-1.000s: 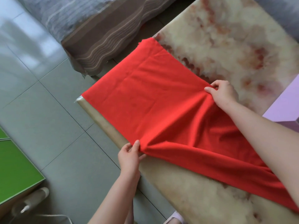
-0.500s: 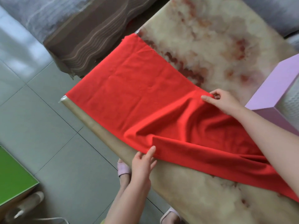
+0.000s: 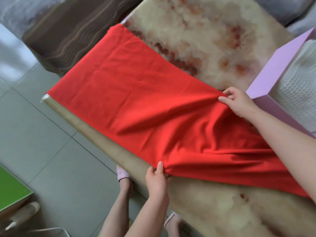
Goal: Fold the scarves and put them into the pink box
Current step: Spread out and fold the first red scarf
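Note:
A long red scarf (image 3: 136, 93) lies spread across the marbled table (image 3: 205, 40), its far end flat and its near part bunched into folds. My left hand (image 3: 157, 178) pinches the scarf's near edge by the table's front rim. My right hand (image 3: 239, 101) pinches the opposite edge, just beside the pink box (image 3: 271, 72). The pink box stands open at the right and holds a white knitted scarf (image 3: 295, 86).
A sofa with a brown and grey striped cover (image 3: 68, 31) sits beyond the table's left end. A green-topped piece of furniture (image 3: 10, 190) stands on the grey tiled floor at the lower left. My feet in slippers (image 3: 122, 173) stand against the table's front edge.
Both hands slid along the scarf's edges toward the box end, and my left hand closed on the near edge again. The cloth between them has gathered into deeper folds.

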The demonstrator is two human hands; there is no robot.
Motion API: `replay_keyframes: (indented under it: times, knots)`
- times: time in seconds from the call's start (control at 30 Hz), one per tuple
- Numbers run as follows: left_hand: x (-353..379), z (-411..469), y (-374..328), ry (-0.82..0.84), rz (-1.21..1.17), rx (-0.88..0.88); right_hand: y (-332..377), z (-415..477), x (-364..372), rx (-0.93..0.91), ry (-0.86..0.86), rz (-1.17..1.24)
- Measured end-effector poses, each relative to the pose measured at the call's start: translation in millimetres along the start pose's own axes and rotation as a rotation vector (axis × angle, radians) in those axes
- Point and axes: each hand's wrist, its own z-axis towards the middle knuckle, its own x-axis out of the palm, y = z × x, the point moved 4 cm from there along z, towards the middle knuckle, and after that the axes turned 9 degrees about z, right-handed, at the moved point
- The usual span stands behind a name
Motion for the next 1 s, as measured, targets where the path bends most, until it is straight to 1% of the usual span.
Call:
replay_keyframes:
  times: [0.07,0.13,0.27,0.43,0.53,0.6,0.67,0.73,0.77,0.83,1.0]
  knots:
    - [-12,4,8,-0.070,0.066,0.037,-8,-2,-7,0.003,-0.048,-0.051]
    - [-19,5,14,-0.069,0.066,0.058,-13,-6,-8,0.008,-0.060,-0.051]
    - [-10,-11,15,0.046,-0.072,0.055,-30,-15,-7,0.043,0.031,-0.089]
    - [25,-36,39,0.200,-0.020,0.004,-52,-35,-21,0.068,0.107,-0.132]
    - [43,-42,54,0.210,-0.072,-0.049,-65,-42,-28,0.021,0.120,-0.268]
    - [54,-45,60,0.226,-0.080,-0.071,-70,-45,-30,-0.037,0.128,-0.283]
    - [63,-48,64,0.227,-0.076,-0.077,-74,-48,-30,-0.101,0.086,-0.262]
    - [69,-51,69,0.212,-0.115,-0.086,-76,-50,-33,-0.136,-0.028,-0.193]
    - [70,-51,72,0.202,-0.131,-0.081,-76,-53,-34,-0.126,-0.077,-0.125]
    - [69,-51,79,0.158,-0.123,-0.055,-81,-56,-36,-0.085,-0.110,-0.002]
    - [45,-51,96,-0.012,0.103,0.076,-91,-58,-46,-0.047,-0.235,-0.013]
